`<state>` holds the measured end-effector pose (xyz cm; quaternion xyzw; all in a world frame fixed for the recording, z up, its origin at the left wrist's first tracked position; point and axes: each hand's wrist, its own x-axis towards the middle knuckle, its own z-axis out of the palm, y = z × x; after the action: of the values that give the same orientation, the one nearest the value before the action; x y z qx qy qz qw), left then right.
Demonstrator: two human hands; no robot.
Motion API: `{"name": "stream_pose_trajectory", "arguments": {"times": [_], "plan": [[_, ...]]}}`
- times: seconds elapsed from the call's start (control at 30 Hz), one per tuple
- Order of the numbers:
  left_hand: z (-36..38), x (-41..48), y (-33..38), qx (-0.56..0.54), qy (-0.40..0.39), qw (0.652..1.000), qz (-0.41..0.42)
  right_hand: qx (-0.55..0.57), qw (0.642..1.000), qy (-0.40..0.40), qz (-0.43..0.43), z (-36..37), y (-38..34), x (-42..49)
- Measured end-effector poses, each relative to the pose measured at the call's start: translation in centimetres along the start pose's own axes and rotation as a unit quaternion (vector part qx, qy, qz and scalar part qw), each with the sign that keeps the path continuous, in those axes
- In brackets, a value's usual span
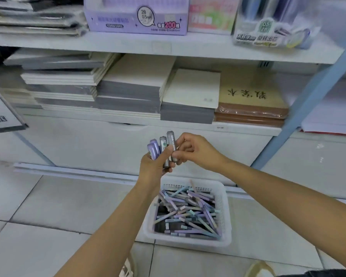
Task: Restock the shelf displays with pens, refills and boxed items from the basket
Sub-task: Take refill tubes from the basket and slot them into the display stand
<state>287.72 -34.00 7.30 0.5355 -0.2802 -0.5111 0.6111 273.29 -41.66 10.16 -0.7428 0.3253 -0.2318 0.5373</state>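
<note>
- So, clutching refill tubes (154, 150) upright in left hand (155, 168) for shelving
- pinching grey tube (171, 141) with right hand (196, 150), probably aligning it
- basket (227, 214) parked below, handy

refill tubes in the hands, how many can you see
4. Two purple tubes and a grey tube stand gripped in the left hand; a second grey tube, rightmost, is pinched by the right hand. Fingers may hide more.
</note>
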Motion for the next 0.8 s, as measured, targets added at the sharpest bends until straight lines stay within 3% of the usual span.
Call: {"name": "stream_pose_trajectory", "arguments": {"times": [0.2, 0.3, 0.43, 0.67, 0.8], "plan": [[2.2, -1.4, 7.1, 0.046, -0.035, 0.995, 0.078, -0.091, 0.992, 0.048, -0.073, -3.6, -7.9, -1.6], [4.0, -1.9, 10.6, 0.070, -0.058, 0.989, 0.114, -0.086, 0.983, 0.108, -0.121, -5.1, -11.4, -2.2], [6.3, -2.6, 14.7, 0.086, -0.084, 0.982, 0.147, -0.069, 0.974, 0.128, -0.175, -7.4, -15.6, -2.8], [9.9, -2.3, 19.9, 0.019, -0.153, 0.981, 0.116, -0.111, 0.925, 0.270, -0.243, -13.7, -21.4, -4.1], [11.8, -1.7, 21.1, 0.015, -0.169, 0.982, 0.077, -0.190, 0.893, 0.345, -0.217, -17.5, -22.8, -4.1]]}}
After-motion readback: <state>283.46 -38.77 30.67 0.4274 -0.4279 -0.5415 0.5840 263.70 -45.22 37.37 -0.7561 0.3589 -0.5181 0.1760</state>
